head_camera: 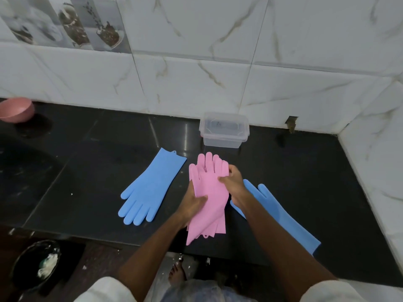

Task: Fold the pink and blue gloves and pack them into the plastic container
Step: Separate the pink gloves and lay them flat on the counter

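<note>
At the far left of the dark worktop (91,171) a pink bowl (16,110) sits against the tiled wall, and down on the floor below the worktop's near edge stands a black bin (36,264) with something white in it. Further right, a blue glove (150,186) lies flat on the worktop, its fingers pointing toward the near edge. Next to it the person's left hand (193,202) grips the stacked pink gloves (209,192) from the left side, thumb curled over the top, lifting them off the surface. The right hand (232,180) pinches the same pink gloves near the fingers. Behind them, by the wall, stands the clear plastic container (223,130), open and well apart from the hands. A second blue glove (281,214) lies under the right forearm, stretching toward the right.
</note>
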A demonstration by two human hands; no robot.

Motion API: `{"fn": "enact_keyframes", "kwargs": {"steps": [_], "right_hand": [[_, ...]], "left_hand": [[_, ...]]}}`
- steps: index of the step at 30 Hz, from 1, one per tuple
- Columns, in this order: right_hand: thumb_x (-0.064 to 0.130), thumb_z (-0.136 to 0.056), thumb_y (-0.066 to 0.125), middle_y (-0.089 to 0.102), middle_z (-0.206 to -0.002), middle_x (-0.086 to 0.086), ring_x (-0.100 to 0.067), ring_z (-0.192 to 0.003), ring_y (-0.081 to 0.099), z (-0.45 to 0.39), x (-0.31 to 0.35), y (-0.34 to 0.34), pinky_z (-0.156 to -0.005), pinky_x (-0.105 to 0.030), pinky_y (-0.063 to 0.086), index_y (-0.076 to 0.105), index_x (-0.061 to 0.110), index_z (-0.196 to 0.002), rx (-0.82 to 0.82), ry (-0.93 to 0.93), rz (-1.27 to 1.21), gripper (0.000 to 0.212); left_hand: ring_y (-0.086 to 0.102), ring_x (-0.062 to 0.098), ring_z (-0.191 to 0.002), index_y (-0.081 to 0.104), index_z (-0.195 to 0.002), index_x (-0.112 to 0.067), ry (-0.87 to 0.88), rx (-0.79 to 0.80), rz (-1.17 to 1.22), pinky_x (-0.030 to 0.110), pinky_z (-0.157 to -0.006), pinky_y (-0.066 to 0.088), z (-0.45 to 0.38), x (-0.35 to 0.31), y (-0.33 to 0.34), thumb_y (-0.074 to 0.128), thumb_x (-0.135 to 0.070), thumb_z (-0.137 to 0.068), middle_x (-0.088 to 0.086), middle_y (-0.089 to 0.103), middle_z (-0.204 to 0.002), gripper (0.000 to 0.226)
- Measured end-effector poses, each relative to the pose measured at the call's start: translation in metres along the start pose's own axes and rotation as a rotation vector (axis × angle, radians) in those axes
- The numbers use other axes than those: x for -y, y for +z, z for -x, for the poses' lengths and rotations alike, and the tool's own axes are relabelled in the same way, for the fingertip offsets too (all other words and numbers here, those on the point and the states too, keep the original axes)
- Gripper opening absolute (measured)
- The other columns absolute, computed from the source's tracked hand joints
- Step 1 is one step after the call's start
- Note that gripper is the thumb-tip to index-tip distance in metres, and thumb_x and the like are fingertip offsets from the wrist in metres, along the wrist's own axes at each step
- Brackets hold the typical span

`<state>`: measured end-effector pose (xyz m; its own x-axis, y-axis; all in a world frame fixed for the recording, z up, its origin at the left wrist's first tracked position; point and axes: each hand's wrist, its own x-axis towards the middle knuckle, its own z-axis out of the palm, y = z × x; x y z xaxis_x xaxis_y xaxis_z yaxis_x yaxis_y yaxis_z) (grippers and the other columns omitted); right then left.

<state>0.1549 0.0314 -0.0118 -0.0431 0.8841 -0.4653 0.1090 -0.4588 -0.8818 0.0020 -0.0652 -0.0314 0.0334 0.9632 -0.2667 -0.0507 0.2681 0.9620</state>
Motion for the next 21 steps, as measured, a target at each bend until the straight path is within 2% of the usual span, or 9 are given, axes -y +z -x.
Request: {"fn": "enact_keyframes", "kwargs": {"steps": [1, 3, 4, 6, 7, 9, 14, 18, 21], "right_hand": [[-0.006, -0.091, 0.062, 0.068, -0.123, -0.002, -0.015, -0.105, 0.066, -0.001, 0.004, 0.002, -0.077, -0.026, 0.054, 0.056, 0.015, -0.137, -0.008, -0.027, 0.005, 0.05], [-0.006, -0.092, 0.063, 0.069, -0.119, 0.002, -0.016, -0.107, 0.067, -0.004, 0.015, 0.005, -0.079, -0.027, 0.055, 0.057, 0.017, -0.134, -0.033, -0.07, -0.019, 0.048], [-0.004, -0.093, 0.064, 0.069, -0.119, 0.002, -0.017, -0.109, 0.068, -0.007, 0.018, 0.006, -0.083, -0.03, 0.057, 0.058, 0.017, -0.133, -0.044, -0.066, -0.034, 0.046], [0.0, -0.095, 0.065, 0.068, -0.126, -0.004, -0.024, -0.114, 0.068, -0.01, 0.02, 0.005, -0.096, -0.044, 0.059, 0.057, 0.013, -0.135, -0.053, 0.008, -0.019, 0.044], [0.001, -0.095, 0.065, 0.067, -0.129, -0.007, -0.027, -0.116, 0.067, -0.01, 0.017, 0.004, -0.1, -0.049, 0.057, 0.055, 0.011, -0.137, -0.045, 0.06, 0.021, 0.044], [0.0, -0.095, 0.065, 0.066, -0.129, -0.01, -0.029, -0.117, 0.066, -0.008, 0.007, 0.003, -0.102, -0.053, 0.057, 0.052, 0.011, -0.137, -0.035, 0.096, 0.124, 0.045], [-0.008, -0.091, 0.061, 0.067, -0.115, -0.005, -0.021, -0.102, 0.066, -0.001, -0.004, 0.002, -0.093, -0.044, 0.061, 0.053, 0.014, -0.137, -0.105, -0.029, 0.215, 0.052], [-0.015, -0.089, 0.051, 0.07, -0.115, -0.007, -0.026, -0.109, 0.068, -0.003, 0.003, 0.001, -0.097, -0.044, 0.061, 0.06, 0.013, -0.135, -0.15, -0.073, 0.23, 0.055], [-0.014, -0.093, 0.049, 0.069, -0.115, -0.002, -0.023, -0.109, 0.066, -0.006, 0.005, 0.001, -0.098, -0.038, 0.059, 0.062, 0.015, -0.137, -0.156, -0.087, 0.281, 0.054]], "left_hand": [[0.062, 0.01, -0.132, 0.025, -0.162, -0.023, -0.004, -0.033, -0.031, 0.024, -0.092, 0.06, -0.002, -0.003, -0.001, 0.075, -0.02, -0.091, -0.006, 0.058, -0.146, 0.086], [0.053, 0.017, -0.142, 0.023, -0.163, -0.025, -0.029, -0.135, -0.149, 0.035, -0.108, 0.055, -0.011, -0.007, -0.003, 0.069, -0.026, -0.099, -0.003, 0.05, -0.156, 0.079], [0.048, 0.021, -0.146, 0.022, -0.164, -0.025, -0.056, -0.184, -0.214, 0.045, -0.116, 0.049, -0.016, -0.008, -0.005, 0.065, -0.03, -0.102, 0.0, 0.045, -0.161, 0.075], [0.047, 0.026, -0.146, 0.025, -0.162, -0.021, -0.161, -0.216, -0.3, 0.054, -0.122, 0.041, -0.022, -0.007, -0.008, 0.061, -0.032, -0.105, 0.004, 0.042, -0.163, 0.069], [0.05, 0.027, -0.144, 0.028, -0.16, -0.018, -0.218, -0.202, -0.315, 0.055, -0.121, 0.042, -0.023, -0.007, -0.008, 0.061, -0.031, -0.105, 0.006, 0.045, -0.161, 0.065], [0.053, 0.029, -0.139, 0.032, -0.156, -0.015, -0.282, -0.181, -0.333, 0.055, -0.119, 0.045, -0.022, -0.004, -0.009, 0.061, -0.026, -0.105, 0.009, 0.05, -0.155, 0.059], [0.056, 0.029, -0.135, 0.035, -0.152, -0.013, -0.329, -0.189, -0.32, 0.054, -0.116, 0.048, -0.025, -0.004, -0.008, 0.06, -0.016, -0.103, 0.009, 0.053, -0.15, 0.055], [0.061, 0.027, -0.126, 0.041, -0.145, -0.015, -0.352, -0.193, -0.251, 0.052, -0.112, 0.052, -0.025, -0.004, -0.004, 0.061, -0.018, -0.1, 0.008, 0.058, -0.143, 0.049], [0.062, 0.026, -0.126, 0.046, -0.143, -0.014, -0.331, -0.212, -0.318, 0.049, -0.11, 0.053, -0.025, 0.0, -0.002, 0.061, -0.025, -0.102, 0.006, 0.06, -0.141, 0.045]]}}
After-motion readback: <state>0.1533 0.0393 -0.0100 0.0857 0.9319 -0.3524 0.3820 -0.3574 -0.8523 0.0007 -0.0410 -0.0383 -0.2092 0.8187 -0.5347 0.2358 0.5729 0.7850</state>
